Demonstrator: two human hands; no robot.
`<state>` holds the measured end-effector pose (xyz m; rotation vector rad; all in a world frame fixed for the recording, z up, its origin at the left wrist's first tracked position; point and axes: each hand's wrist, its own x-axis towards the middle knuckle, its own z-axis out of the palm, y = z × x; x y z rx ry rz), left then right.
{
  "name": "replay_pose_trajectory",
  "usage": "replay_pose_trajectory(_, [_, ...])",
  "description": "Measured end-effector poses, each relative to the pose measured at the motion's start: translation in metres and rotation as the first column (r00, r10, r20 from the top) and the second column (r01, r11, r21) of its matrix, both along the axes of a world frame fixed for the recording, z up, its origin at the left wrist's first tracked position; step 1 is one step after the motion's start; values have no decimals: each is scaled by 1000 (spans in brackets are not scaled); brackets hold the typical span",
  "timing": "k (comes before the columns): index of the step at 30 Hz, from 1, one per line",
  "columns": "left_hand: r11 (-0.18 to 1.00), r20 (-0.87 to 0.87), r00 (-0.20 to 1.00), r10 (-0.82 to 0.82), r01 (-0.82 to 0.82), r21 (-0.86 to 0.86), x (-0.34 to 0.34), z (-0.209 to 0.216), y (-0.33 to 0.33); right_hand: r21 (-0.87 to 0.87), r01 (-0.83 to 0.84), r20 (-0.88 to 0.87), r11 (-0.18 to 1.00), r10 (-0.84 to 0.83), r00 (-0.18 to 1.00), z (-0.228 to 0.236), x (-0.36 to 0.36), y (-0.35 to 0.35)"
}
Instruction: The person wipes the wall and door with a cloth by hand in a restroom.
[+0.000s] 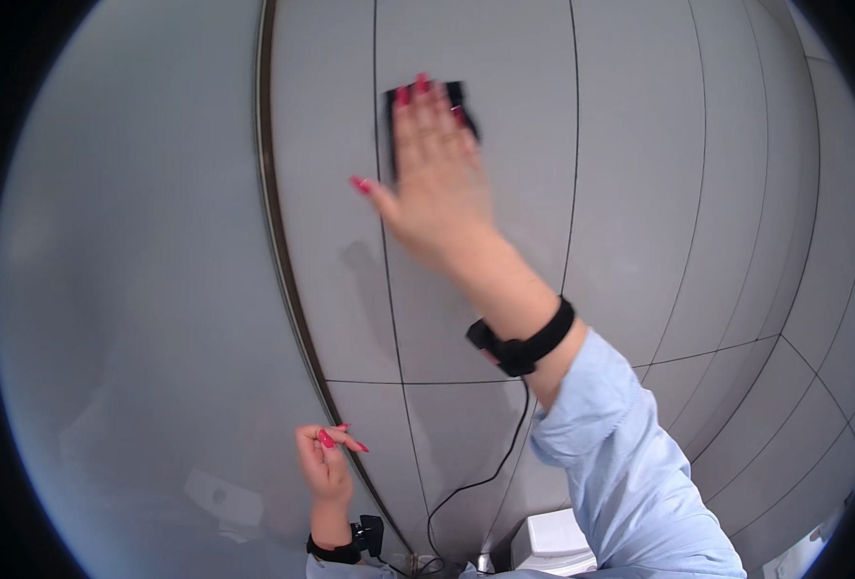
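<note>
My right hand [437,183] reaches up and lies flat over a black cloth [454,93], pressing it against the grey tiled wall [485,261]. The fingers point upward along the cloth, and the thumb sticks out to the left across a tile joint. Most of the cloth is hidden under the palm and fingers; its dark edges show around them. My left hand [323,465] is raised at the lower left, near the dark frame strip. Its fingers are loosely bent and apart, with nothing seen in them.
A smooth grey, glass-like panel [138,270] fills the left side, bordered by a dark vertical strip [278,212]. Both wrists wear black bands with small boxes; a thin black cable [485,480] trails from the right one. A white lidded box-shaped thing [555,540] stands at the bottom.
</note>
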<state>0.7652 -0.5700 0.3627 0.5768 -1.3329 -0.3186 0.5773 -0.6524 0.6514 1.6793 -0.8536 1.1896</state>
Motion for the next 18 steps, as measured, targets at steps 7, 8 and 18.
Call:
replay_pose_trajectory(7, [994,11,999,-53,52,92,-13,20,6,-48,190,332,981,-164,929,-7,-128,24])
replay_pose_trajectory(8, [991,-15,997,-76,77,108,-18,26,7,-43,194,385,980,-162,908,-11,-134,26])
replay_pose_trajectory(18, [996,-10,998,-59,60,72,-17,49,13,-60,25,129,998,-17,992,25,-16,2])
